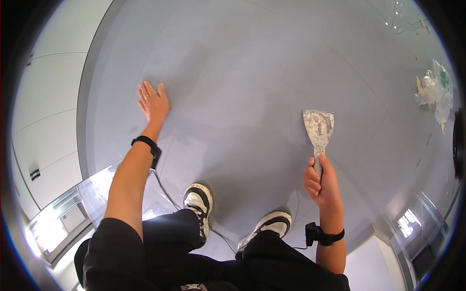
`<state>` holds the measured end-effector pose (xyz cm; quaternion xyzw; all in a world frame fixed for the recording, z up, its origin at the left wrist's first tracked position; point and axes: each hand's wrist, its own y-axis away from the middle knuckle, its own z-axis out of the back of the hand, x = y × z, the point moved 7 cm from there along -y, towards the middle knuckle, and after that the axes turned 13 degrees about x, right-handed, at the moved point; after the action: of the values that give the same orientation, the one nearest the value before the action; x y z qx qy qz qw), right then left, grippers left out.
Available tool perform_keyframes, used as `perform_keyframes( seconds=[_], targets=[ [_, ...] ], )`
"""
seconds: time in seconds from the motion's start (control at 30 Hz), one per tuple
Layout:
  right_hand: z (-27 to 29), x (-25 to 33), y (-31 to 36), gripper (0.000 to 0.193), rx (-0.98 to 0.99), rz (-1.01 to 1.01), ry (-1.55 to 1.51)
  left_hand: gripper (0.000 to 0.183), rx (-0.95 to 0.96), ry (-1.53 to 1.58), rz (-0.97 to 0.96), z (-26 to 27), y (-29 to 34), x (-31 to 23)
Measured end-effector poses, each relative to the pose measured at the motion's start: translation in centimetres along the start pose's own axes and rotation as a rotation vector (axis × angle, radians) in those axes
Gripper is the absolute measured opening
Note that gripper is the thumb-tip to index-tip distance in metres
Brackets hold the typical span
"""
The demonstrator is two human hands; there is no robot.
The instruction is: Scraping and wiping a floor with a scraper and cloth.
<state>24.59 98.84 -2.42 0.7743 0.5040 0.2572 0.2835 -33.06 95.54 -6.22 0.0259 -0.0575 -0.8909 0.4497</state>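
In my right hand [323,182] is a putty knife [319,126], gripped by its handle with the fingers wrapped round. Its wide blade points away from me and is crusted with whitish, dried residue. My left hand [154,101] is open over the grey floor [233,72] at the left, palm down with the fingers spread and nothing in it. Whether the palm touches the floor I cannot tell. A black band with a small device sits on each wrist.
White cabinets [53,92] line the left side above a dark baseboard. A crumpled clear plastic bag [437,92] lies at the far right, with small scraps near it. My black-and-white shoes [198,203] stand on the floor, and a thin cable [165,191] runs beside them.
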Motion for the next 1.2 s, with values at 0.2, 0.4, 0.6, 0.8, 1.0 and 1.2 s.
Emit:
perform_keyframes(
  seconds=[0.2, 0.4, 0.6, 0.8, 1.0, 1.2],
  targets=[
    [1.6, 0.6, 1.1, 0.037, -0.070, 0.119, 0.015, 0.086, 0.130, -0.032, -0.867, 0.3, 13.3, -22.6],
    [4.0, 5.0, 3.9, 0.031, -0.234, 0.420, 0.019, 0.082, 0.274, 0.199, -1.525, 1.0, 25.4, -33.5],
    [5.6, 5.3, 5.0, 0.025, -0.388, 0.549, -0.123, 0.066, 0.466, -0.012, -1.894, 0.9, 18.2, -33.1],
    [1.9, 4.0, 2.8, 0.020, -0.464, 0.425, 0.090, 0.069, 0.242, -0.201, -1.071, 5.2, -4.5, -19.1],
    [-1.6, 3.9, -3.9, 0.031, -0.609, -0.006, 1.459, 0.072, 0.287, -0.277, -0.640, 4.4, -6.6, 4.3],
    [-14.3, 4.0, -7.8, 0.039, -0.446, -0.259, 2.127, 0.071, 0.478, -0.217, -0.610, 4.9, -5.1, 6.7]
  ],
)
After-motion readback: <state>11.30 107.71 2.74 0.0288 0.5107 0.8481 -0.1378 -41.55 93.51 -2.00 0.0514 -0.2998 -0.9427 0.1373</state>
